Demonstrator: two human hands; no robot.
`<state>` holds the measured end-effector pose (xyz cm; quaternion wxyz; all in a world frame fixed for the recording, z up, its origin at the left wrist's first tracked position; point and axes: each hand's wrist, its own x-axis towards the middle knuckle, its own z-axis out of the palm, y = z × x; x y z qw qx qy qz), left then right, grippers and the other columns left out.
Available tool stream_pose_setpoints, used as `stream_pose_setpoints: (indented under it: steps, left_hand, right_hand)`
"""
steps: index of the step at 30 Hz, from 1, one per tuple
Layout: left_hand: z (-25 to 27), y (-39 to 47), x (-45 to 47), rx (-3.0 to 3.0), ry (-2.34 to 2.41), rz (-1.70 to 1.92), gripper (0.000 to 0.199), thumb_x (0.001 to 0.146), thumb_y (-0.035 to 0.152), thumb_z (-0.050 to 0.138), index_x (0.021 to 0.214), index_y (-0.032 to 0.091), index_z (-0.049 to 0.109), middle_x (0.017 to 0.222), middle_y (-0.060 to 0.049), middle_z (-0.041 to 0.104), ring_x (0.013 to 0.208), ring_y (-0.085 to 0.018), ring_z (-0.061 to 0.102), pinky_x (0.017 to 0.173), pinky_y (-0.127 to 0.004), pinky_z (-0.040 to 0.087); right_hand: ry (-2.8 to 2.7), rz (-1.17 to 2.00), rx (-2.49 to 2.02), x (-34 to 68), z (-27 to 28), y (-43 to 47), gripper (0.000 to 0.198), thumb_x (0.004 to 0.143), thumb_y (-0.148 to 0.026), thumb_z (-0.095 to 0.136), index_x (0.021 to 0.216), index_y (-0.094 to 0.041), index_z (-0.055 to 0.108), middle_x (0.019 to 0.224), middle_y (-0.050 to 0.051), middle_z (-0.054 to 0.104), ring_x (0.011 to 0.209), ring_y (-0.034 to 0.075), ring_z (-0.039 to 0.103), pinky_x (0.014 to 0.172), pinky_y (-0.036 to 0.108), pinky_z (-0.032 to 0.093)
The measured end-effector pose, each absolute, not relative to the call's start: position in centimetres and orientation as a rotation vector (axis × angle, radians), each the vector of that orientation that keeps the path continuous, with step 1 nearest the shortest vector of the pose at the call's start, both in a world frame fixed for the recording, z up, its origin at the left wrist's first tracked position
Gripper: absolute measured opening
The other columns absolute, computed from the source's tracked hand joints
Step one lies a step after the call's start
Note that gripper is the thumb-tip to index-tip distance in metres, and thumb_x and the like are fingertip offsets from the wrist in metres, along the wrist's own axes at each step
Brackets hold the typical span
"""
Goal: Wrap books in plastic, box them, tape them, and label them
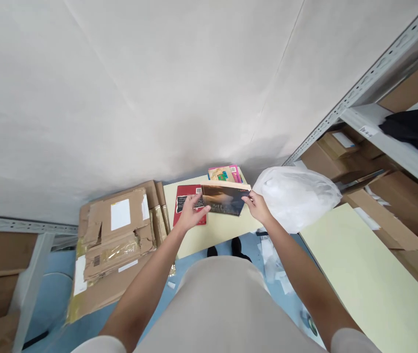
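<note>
A dark-covered book with a brownish picture is held tilted above a small pale-yellow table. My right hand grips its right edge, thumb on the cover. At the book's left edge is my left hand, its thumb over the lower corner and its fingers near the spine side. Beneath and left of it lies a red book with a black text panel and a barcode, partly covered by my left hand. Behind the dark book, a colourful book with a pink edge lies at the table's far side.
Flattened cardboard boxes are stacked on the left. A white plastic bag bulges right of the pale-yellow table. Another pale-yellow surface stands at right, beside metal shelving with cartons. A white wall rises ahead.
</note>
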<state>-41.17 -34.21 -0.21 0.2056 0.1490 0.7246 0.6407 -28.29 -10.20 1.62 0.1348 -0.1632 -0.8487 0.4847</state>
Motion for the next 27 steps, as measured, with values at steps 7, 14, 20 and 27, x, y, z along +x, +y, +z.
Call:
stream_pose_setpoints:
  steps: [7, 14, 20, 27]
  left_hand:
    - [-0.8, -33.1, -37.5, 0.454, 1.555, 1.645, 0.039, 0.069, 0.044, 0.074, 0.097, 0.017, 0.067, 0.091, -0.006, 0.068, 0.089, -0.022, 0.061, 0.083, -0.032, 0.048]
    - [-0.2, -28.1, -33.7, 0.521, 1.391, 1.437, 0.034, 0.071, 0.044, 0.073, 0.091, 0.017, 0.068, 0.081, -0.004, 0.068, 0.072, -0.016, 0.06, 0.066, -0.026, 0.046]
    - [0.3, -20.0, -26.6, 0.547, 1.211, 1.276, 0.039, 0.069, 0.043, 0.076, 0.095, 0.016, 0.067, 0.088, -0.007, 0.069, 0.077, -0.018, 0.062, 0.067, -0.026, 0.048]
    - [0.9, -10.6, -15.3, 0.613, 1.146, 1.054, 0.043, 0.066, 0.046, 0.077, 0.096, 0.016, 0.067, 0.091, -0.008, 0.07, 0.082, -0.02, 0.063, 0.071, -0.028, 0.049]
  right_hand:
    - [-2.077, 1.817, -0.714, -23.5, 3.9, -10.0, 0.028, 0.081, -0.048, 0.057, 0.088, -0.02, 0.061, 0.072, -0.001, 0.058, 0.065, 0.015, 0.054, 0.059, 0.026, 0.046]
    - [-1.694, 1.84, -1.012, -14.8, 4.9, -7.6, 0.044, 0.075, -0.06, 0.061, 0.096, -0.022, 0.062, 0.074, -0.001, 0.058, 0.062, 0.013, 0.054, 0.053, 0.025, 0.048]
    - [-1.364, 1.758, -1.025, -4.2, 6.1, -4.0, 0.061, 0.072, -0.07, 0.058, 0.113, -0.026, 0.059, 0.097, 0.005, 0.064, 0.078, 0.018, 0.06, 0.063, 0.029, 0.051]
    - [-1.074, 1.583, -1.217, 9.1, 6.4, 1.1, 0.063, 0.071, -0.07, 0.058, 0.118, -0.028, 0.054, 0.09, 0.003, 0.065, 0.067, 0.016, 0.06, 0.057, 0.027, 0.049]
